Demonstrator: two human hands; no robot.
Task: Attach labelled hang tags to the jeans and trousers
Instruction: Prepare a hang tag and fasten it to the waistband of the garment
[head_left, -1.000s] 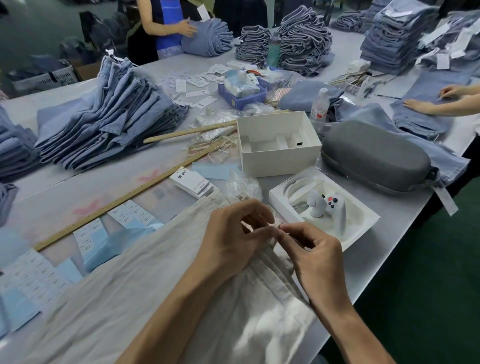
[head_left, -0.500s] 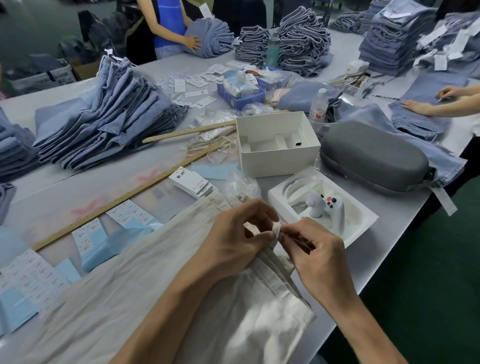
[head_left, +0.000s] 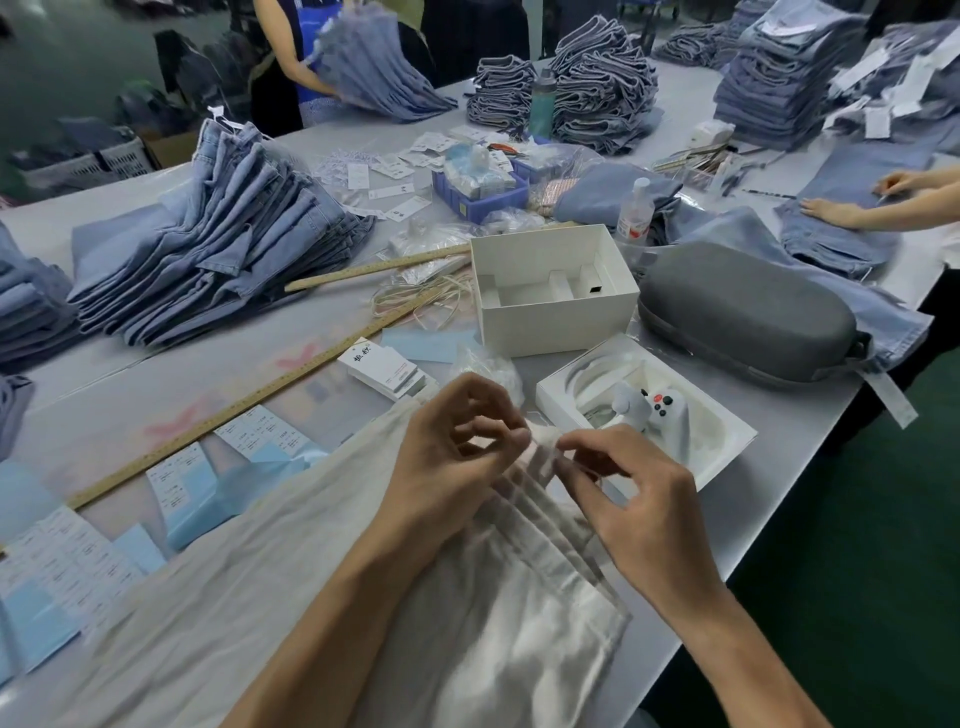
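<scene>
Cream trousers (head_left: 291, 582) lie folded across the near table. Over their waistband end, my left hand (head_left: 457, 457) and my right hand (head_left: 639, 509) meet fingertip to fingertip. Both pinch the top edge of the waistband (head_left: 540, 441) between thumb and fingers. Whether a tag or string sits in that pinch is hidden. A small stack of white hang tags (head_left: 387, 369) lies just beyond my left hand. Loose tag strings (head_left: 426, 301) lie further back.
A white tray with a white controller (head_left: 649, 410), an open white box (head_left: 550, 291) and a grey case (head_left: 743, 317) stand to the right. Wooden rulers (head_left: 249, 400), blue label sheets (head_left: 197, 488) and stacked blue jeans (head_left: 208, 244) fill the left. Other people handle jeans at the back and right.
My fingertips have shifted slightly on the waistband edge, staying together. The person at the back has lifted a bundle of jeans.
</scene>
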